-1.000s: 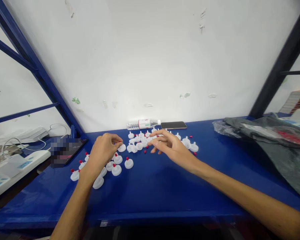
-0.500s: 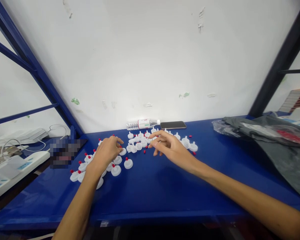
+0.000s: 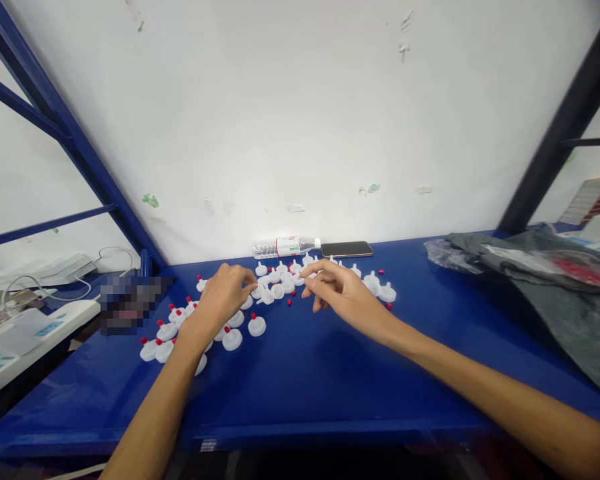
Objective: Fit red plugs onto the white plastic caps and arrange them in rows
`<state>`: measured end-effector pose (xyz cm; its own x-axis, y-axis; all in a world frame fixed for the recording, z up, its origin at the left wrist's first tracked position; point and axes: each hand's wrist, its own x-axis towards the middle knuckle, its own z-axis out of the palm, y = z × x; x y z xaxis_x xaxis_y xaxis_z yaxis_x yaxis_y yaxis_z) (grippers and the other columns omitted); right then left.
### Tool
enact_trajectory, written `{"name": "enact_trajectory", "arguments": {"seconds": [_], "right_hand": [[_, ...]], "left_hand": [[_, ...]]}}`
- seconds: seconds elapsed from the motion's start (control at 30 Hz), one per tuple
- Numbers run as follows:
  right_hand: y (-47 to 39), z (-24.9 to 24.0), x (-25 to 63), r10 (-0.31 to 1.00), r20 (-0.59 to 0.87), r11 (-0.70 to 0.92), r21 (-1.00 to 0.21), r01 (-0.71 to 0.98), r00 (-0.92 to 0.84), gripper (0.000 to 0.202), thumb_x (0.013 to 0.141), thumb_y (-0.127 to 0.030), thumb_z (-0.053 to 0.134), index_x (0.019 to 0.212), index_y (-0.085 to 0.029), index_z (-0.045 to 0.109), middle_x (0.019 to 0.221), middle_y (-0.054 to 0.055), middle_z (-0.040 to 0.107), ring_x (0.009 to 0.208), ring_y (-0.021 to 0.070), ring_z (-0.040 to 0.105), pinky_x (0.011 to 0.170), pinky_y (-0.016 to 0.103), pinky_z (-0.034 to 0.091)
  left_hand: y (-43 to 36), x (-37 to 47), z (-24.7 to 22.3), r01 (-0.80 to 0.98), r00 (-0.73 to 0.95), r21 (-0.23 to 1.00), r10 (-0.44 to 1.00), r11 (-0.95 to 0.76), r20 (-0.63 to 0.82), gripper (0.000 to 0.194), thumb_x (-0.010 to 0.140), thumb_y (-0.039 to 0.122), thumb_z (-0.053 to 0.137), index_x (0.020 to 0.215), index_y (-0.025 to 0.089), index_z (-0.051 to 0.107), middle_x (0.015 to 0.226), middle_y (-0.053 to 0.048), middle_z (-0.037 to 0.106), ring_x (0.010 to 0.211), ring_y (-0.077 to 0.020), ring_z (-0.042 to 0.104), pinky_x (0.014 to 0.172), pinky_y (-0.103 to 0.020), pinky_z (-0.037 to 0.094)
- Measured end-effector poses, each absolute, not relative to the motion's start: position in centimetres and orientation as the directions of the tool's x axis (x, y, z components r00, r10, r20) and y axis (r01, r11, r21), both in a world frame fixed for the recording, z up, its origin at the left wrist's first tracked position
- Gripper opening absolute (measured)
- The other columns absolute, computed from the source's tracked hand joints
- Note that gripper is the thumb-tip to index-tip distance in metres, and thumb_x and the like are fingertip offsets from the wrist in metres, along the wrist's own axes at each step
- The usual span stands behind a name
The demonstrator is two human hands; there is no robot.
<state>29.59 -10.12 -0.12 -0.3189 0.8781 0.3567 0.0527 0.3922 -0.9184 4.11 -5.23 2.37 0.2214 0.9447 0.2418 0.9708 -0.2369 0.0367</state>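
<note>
My left hand [image 3: 227,293] reaches over to the left edge of a cluster of white plastic spout caps [image 3: 277,291]. Its thumb and forefinger pinch one white spout cap [image 3: 257,291] there, partly hidden by the fingertips. My right hand [image 3: 336,285] hovers at the cluster's right side, fingers loosely bent, with a gap between thumb and forefinger; nothing shows in it. Below and around my left wrist stand several white spout caps with red tips [image 3: 232,339], some covered by the forearm. A loose small red tip cap [image 3: 289,303] lies between the hands.
Along the wall lie a clear plastic bottle [image 3: 287,247] and a dark phone [image 3: 347,249]. On the blue table [image 3: 330,393], grey plastic bags [image 3: 540,287] cover the right side. A white power strip [image 3: 40,337] and blue frame posts [image 3: 80,140] stand at the left.
My left hand has moved right and away from me, from the red-tipped caps to the white cluster, its fingers closing on a spout cap. The right hand has hardly moved.
</note>
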Motion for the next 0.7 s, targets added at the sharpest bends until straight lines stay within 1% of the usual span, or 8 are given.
{"name": "enact_trajectory", "arguments": {"seconds": [0.07, 0.13, 0.27, 0.33, 0.4, 0.47, 0.53, 0.7], "right_hand": [[-10.1, 0.0, 29.7, 0.885, 0.367, 0.406, -0.909, 0.090, -0.287, 0.017, 0.099, -0.035, 0.056, 0.109, -0.023, 0.063, 0.088, 0.001, 0.071, 0.070, 0.0149, 0.068, 0.071, 0.031, 0.053], [-10.1, 0.1, 29.7, 0.890, 0.386, 0.429, -0.888, 0.162, -0.242, 0.020, 0.097, -0.036, 0.060, 0.112, -0.023, 0.065, 0.095, 0.003, 0.073, 0.077, 0.0166, 0.070, 0.074, 0.033, 0.054], [-10.0, 0.0, 29.7, 0.885, 0.396, 0.452, -0.856, 0.250, -0.244, 0.046, 0.090, -0.041, 0.071, 0.133, -0.029, 0.061, 0.130, 0.008, 0.069, 0.098, 0.0212, 0.072, 0.078, 0.033, 0.057], [-9.8, 0.0, 29.8, 0.882, 0.396, 0.457, -0.851, 0.259, -0.255, 0.045, 0.089, -0.042, 0.072, 0.132, -0.028, 0.064, 0.127, 0.008, 0.071, 0.097, 0.0218, 0.073, 0.079, 0.034, 0.057], [-9.5, 0.0, 30.0, 0.882, 0.406, 0.463, -0.839, 0.286, -0.240, 0.036, 0.091, -0.042, 0.069, 0.123, -0.026, 0.070, 0.112, 0.007, 0.076, 0.091, 0.0222, 0.074, 0.080, 0.035, 0.057], [-9.1, 0.0, 30.4, 0.889, 0.414, 0.458, -0.817, 0.351, -0.197, 0.032, 0.091, -0.044, 0.069, 0.117, -0.025, 0.073, 0.102, 0.006, 0.078, 0.086, 0.0226, 0.074, 0.079, 0.036, 0.056], [-8.6, -0.1, 30.8, 0.894, 0.427, 0.441, -0.792, 0.424, -0.132, 0.032, 0.089, -0.044, 0.071, 0.115, -0.026, 0.073, 0.102, 0.006, 0.077, 0.083, 0.0226, 0.074, 0.076, 0.036, 0.055], [-7.9, -0.4, 31.1, 0.893, 0.444, 0.424, -0.774, 0.469, -0.075, 0.034, 0.083, -0.039, 0.075, 0.113, -0.026, 0.070, 0.106, 0.005, 0.076, 0.077, 0.0206, 0.073, 0.073, 0.034, 0.054]], "left_hand": [[-6.0, 4.5, 3.1, 0.968, 0.200, 0.084, 0.928, -0.237, 0.314, 0.023, 0.091, 0.033, 0.058, 0.090, 0.024, 0.078, 0.099, -0.010, 0.078, 0.102, -0.0336, 0.066, 0.078, -0.038, 0.049], [-6.9, 5.3, 4.0, 0.932, 0.211, 0.204, 0.906, -0.300, 0.367, 0.023, 0.091, 0.037, 0.060, 0.088, 0.024, 0.079, 0.098, -0.007, 0.079, 0.094, -0.0291, 0.067, 0.080, -0.037, 0.048], [-8.1, 8.0, 5.4, 0.739, 0.326, 0.475, 0.871, -0.477, 0.367, 0.027, 0.090, 0.043, 0.062, 0.088, 0.023, 0.080, 0.094, -0.004, 0.079, 0.084, -0.0223, 0.066, 0.078, -0.034, 0.049], [-8.1, 9.2, 5.7, 0.659, 0.367, 0.548, 0.856, -0.516, 0.365, 0.028, 0.090, 0.042, 0.062, 0.090, 0.021, 0.081, 0.092, -0.005, 0.079, 0.084, -0.0220, 0.066, 0.075, -0.032, 0.049], [-7.8, 9.9, 5.7, 0.616, 0.403, 0.577, 0.844, -0.536, 0.354, 0.030, 0.090, 0.044, 0.061, 0.093, 0.021, 0.081, 0.093, -0.005, 0.079, 0.084, -0.0215, 0.066, 0.072, -0.031, 0.049], [-7.2, 10.3, 5.5, 0.625, 0.422, 0.568, 0.844, -0.536, 0.332, 0.032, 0.091, 0.045, 0.060, 0.095, 0.021, 0.081, 0.093, -0.005, 0.080, 0.082, -0.0209, 0.067, 0.071, -0.030, 0.049], [-6.7, 10.5, 4.8, 0.699, 0.405, 0.502, 0.861, -0.509, 0.308, 0.030, 0.093, 0.042, 0.059, 0.092, 0.020, 0.079, 0.088, -0.005, 0.079, 0.078, -0.0207, 0.068, 0.070, -0.030, 0.049], [-6.1, 10.8, 2.3, 0.896, 0.397, 0.119, 0.892, -0.428, 0.214, 0.023, 0.094, 0.027, 0.054, 0.087, 0.019, 0.075, 0.086, -0.009, 0.078, 0.081, -0.0236, 0.071, 0.070, -0.031, 0.048]]}}
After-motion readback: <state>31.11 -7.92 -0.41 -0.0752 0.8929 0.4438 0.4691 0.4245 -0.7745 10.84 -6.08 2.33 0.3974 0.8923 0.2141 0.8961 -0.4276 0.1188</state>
